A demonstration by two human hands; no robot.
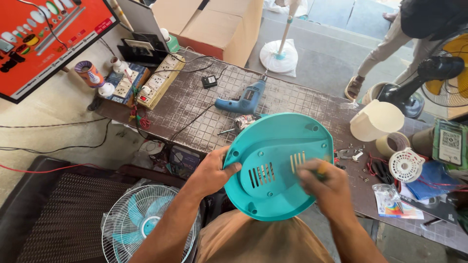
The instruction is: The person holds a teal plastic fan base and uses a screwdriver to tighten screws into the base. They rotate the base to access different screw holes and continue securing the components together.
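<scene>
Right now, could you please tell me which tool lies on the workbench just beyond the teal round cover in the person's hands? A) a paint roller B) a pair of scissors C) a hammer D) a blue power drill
D: a blue power drill lies on the workbench just beyond the teal round cover, which the left hand holds at its rim.

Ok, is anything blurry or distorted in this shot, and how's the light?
Head view: the right hand is motion-blurred, the yellow tool in it smeared; the left hand and teal cover are sharp. Wide-lens bending curves the table edges. Daylight is even, shadows soft, no strong glare.
</scene>
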